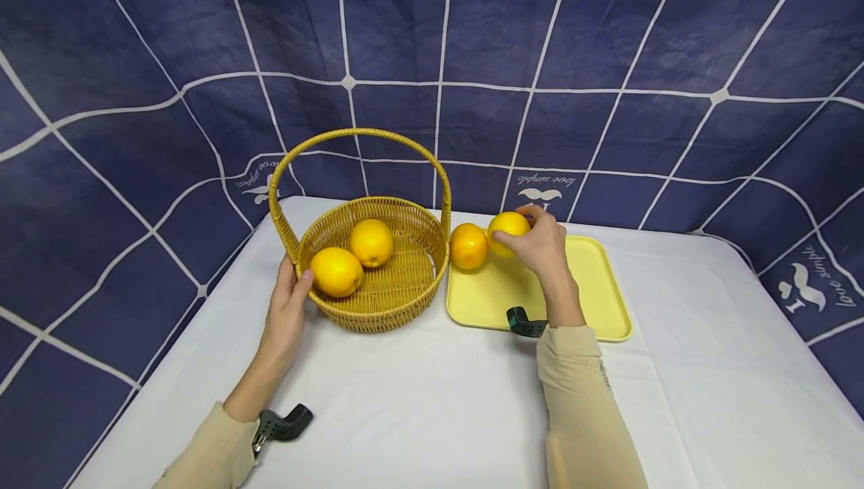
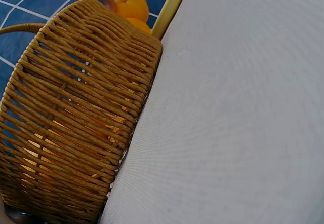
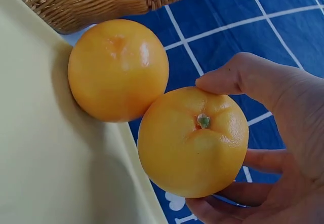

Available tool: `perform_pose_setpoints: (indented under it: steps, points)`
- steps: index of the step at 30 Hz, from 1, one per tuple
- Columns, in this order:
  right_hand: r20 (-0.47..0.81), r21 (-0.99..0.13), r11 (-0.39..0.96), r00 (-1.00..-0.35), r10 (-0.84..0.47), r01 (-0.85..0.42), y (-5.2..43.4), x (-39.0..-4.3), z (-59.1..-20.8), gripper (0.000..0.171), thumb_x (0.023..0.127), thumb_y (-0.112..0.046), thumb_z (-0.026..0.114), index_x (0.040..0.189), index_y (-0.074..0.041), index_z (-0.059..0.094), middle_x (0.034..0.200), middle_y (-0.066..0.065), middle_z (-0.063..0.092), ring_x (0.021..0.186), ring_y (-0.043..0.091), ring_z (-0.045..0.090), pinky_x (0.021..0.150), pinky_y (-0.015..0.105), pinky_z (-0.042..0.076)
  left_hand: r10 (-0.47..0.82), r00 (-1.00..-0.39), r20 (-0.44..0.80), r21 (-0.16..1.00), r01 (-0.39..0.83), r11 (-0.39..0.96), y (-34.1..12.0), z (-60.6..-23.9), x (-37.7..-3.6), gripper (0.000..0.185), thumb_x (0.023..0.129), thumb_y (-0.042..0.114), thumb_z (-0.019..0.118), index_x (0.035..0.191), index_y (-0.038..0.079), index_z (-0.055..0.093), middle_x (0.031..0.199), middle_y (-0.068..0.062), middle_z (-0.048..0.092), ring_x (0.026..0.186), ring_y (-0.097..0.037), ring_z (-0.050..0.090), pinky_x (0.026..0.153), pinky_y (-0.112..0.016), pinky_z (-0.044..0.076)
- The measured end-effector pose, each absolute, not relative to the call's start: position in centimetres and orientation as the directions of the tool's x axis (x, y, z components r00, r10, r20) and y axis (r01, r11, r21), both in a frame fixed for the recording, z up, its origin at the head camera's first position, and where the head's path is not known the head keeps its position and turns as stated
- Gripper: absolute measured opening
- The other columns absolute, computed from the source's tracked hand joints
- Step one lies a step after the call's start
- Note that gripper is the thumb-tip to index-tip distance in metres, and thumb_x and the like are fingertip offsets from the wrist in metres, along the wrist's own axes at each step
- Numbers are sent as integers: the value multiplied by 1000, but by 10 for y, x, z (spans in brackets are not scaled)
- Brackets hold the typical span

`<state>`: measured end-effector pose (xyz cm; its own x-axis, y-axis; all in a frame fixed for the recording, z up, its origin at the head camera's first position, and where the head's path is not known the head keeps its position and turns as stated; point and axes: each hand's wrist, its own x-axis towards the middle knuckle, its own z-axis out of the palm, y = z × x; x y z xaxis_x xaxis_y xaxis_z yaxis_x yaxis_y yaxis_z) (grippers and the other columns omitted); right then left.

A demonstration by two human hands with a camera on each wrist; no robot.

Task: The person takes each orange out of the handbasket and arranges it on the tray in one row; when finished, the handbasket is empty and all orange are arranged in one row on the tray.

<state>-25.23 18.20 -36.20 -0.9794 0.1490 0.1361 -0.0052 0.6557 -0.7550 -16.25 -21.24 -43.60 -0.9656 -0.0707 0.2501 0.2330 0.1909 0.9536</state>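
— Held: a yellow orange (image 3: pixel 193 142), stem end up, pinched between thumb and curled fingers of the right hand (image 1: pixel 540 243). Gripped at the far left corner of the pale yellow tray (image 1: pixel 594 286), pressed against a second orange (image 1: pixel 469 246) there.

— And that second one?

— Left lying on the tray, against its left edge, close beside the wicker basket (image 1: pixel 398 290). Untouched by either hand, probably just parked there within reach.

— The other hand?

— Left hand (image 1: pixel 289 305) set against the basket's near left side, thumb hooked over the rim, fingers along the weave; seemingly placed so to steady it. Whether truly clenched or only resting, hard to tell from the wrist view, filled mostly with wickerwork.

— Inside the basket?

— Two more oranges (image 1: pixel 336 271), touching, toward its left side, under the arched handle (image 1: pixel 358 136).

— Setting?

— All laid out on a white-covered table (image 1: pixel 418 414), toward its far edge, before a navy cloth backdrop (image 1: pixel 607 39) crossed with white lines.
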Motion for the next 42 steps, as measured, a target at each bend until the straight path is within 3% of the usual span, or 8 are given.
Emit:
perform_pose_setpoints:
  steps: [5, 10, 14, 21, 31, 42]
  points:
    - [106, -753, 658, -984, 141, 13, 186, -254, -368, 68, 86, -34, 83, 143, -5, 60, 136, 22, 64, 128, 45, 46, 106, 52, 48, -74, -967, 243, 955, 225, 194, -212, -436, -162, 62, 116, 32, 38, 171, 19, 12, 177, -4, 17, 163, -20, 13, 121, -7, 19]
    - [40, -749, 660, -991, 131, 57, 188, -255, -373, 71, 86, -31, 84, 146, -4, 58, 139, 26, 63, 131, 45, 42, 108, 52, 47, -73, -968, 240, 958, 224, 178, -212, -436, -162, 62, 116, 32, 38, 171, 22, 12, 177, -2, 16, 163, -19, 12, 133, -31, 12]
    - [-3, -745, 662, -994, 112, 77, 189, -256, -375, 72, 86, -30, 85, 147, -3, 56, 140, 27, 62, 131, 44, 42, 110, 52, 48, -72, -967, 246, 958, 232, 167, -212, -435, -162, 61, 116, 31, 38, 171, 24, 12, 177, -3, 16, 163, -20, 11, 134, -46, 8]
    - [-59, -717, 693, -998, 37, 68, 192, -257, -372, 75, 89, -27, 83, 152, -3, 50, 148, 28, 56, 129, 43, 53, 115, 54, 46, -78, -969, 236, 963, 223, 153, -211, -434, -162, 61, 116, 29, 39, 171, 23, 13, 177, -2, 17, 163, -18, 12, 134, -46, 8]
    - [-56, -737, 674, -998, 13, 50, 187, -256, -365, 70, 94, -27, 78, 152, 0, 50, 153, 27, 53, 133, 42, 53, 119, 53, 43, -78, -970, 232, 965, 219, 147, -212, -435, -160, 62, 116, 29, 39, 171, 24, 12, 177, 0, 15, 163, -18, 11, 134, -45, 8]
    - [115, -728, 685, -991, 72, -35, 171, -241, -336, 72, 97, -30, 72, 155, 3, 44, 158, 25, 50, 148, 43, 44, 125, 55, 35, -81, -972, 221, 967, 208, 147, -213, -435, -162, 61, 116, 29, 39, 171, 24, 12, 177, 0, 16, 163, -18, 12, 134, -41, 10]
